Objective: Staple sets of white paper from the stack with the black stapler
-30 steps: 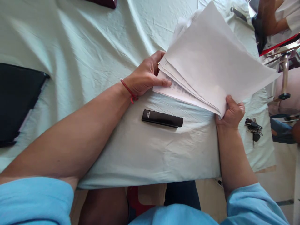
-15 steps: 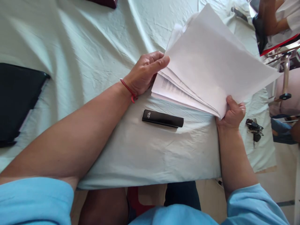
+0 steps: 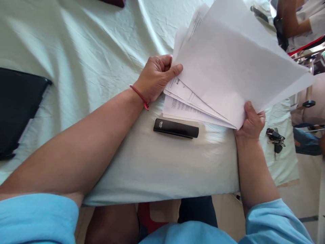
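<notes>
Between both hands is a fanned stack of paper sheets (image 3: 225, 64), its top sheet blank and some lower ones printed. My left hand (image 3: 159, 76), with a red string at the wrist, is closed on the sheets' left edge, thumb on top. At the lower right corner my right hand (image 3: 252, 120) pinches the stack, thumb on top and its other fingers mostly hidden underneath. A black stapler (image 3: 176, 128) lies on the cloth just below the papers, touched by neither hand.
A pale green cloth (image 3: 162, 166) covers the table. A black folder-like object (image 3: 20, 112) lies at the left, and a bunch of keys (image 3: 275, 139) at the right. The corner of a dark red object (image 3: 115, 2) shows at the top. Another person's arm (image 3: 291, 23) is at the upper right.
The sheets have fanned wider, showing more printed pages below the top sheet, whose far edge has shifted up and right. My left hand has moved slightly; the stapler stays in place.
</notes>
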A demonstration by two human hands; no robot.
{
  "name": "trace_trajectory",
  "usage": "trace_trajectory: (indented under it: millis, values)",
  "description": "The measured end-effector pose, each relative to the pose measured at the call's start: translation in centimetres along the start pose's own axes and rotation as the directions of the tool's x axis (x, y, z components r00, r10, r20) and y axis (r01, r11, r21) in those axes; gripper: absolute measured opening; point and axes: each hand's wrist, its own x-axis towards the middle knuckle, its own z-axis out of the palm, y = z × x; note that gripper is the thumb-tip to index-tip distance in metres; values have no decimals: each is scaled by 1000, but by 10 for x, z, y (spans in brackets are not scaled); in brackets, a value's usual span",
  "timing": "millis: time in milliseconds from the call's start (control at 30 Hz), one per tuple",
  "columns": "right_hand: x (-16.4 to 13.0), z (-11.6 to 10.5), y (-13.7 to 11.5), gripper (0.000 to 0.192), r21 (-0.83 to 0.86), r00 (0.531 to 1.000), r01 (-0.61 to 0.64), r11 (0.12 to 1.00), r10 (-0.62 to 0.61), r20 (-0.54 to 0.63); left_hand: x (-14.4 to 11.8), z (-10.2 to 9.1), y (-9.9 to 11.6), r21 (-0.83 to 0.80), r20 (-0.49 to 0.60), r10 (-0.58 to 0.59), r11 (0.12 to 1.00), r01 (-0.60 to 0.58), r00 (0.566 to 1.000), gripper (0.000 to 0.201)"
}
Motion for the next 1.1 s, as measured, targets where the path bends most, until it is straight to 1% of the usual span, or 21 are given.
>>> trace_trajectory:
  millis: [133, 167, 233, 300, 367, 433, 467, 567, 600, 633, 700, 767, 867, 967, 1100]
  values:
    - [-1, 1, -1, 39, 36, 999, 35, 999, -35, 7, -2, 2, 3, -76, 91, -5, 997, 11, 996, 43]
    - [-1, 1, -1, 40, 40, 999, 34, 999, -34, 6, -2, 3, 3, -73, 83, -11, 997, 17, 997, 42]
    - [-1, 1, -2, 40, 42, 1000, 25, 999, -26, 7, -3, 3, 3, -49, 23, -17, 999, 18, 1000, 43]
    - [-2, 1, -2, 41, 38, 1000, 21, 999, -22, 15, -5, 1, 2, -23, -13, -13, 1000, 12, 1000, 38]
    - [-1, 0, -2, 40, 34, 999, 19, 999, -20, 24, -6, -1, 2, -33, 1, -3, 999, 3, 1000, 28]
    - [-1, -1, -3, 40, 32, 1000, 13, 999, -14, 24, -6, -3, 5, -79, 50, 3, 997, 1, 999, 21]
    - [-1, -2, -3, 40, 34, 1000, 8, 999, -9, 20, -7, -3, 7, -103, 77, 4, 995, 4, 997, 23]
    - [-1, -1, -4, 39, 48, 1000, 3, 999, -4, 12, -7, -2, 12, -163, 161, 32, 987, -5, 986, 42]
    - [-1, 0, -5, 38, 53, 1000, 9, 999, -9, 15, -7, -1, 13, -183, 179, 38, 983, -5, 983, 42]
    - [-1, 1, -5, 37, 57, 1000, 17, 998, -18, 20, -7, 0, 13, -199, 182, 37, 980, 0, 983, 36]
    - [-1, 3, -6, 35, 57, 999, 40, 998, -42, 25, -6, 2, 12, -207, 157, 15, 978, 18, 988, 22]
    - [-1, 3, -6, 36, 52, 998, 55, 997, -57, 28, -6, 2, 10, -171, 120, -18, 985, 38, 993, 23]
    - [-1, 1, -6, 37, 59, 997, 48, 997, -51, 52, -8, -1, 10, -139, 101, -19, 990, 33, 995, 22]
    - [-3, 0, -7, 40, 90, 998, 5, 996, -11, 68, -10, -5, 15, -177, 130, -12, 984, 35, 991, 24]
    - [-8, 3, -8, 53, 64, 999, -15, 998, 13, 31, -14, -6, 20, -233, 190, -26, 970, 71, 981, 28]
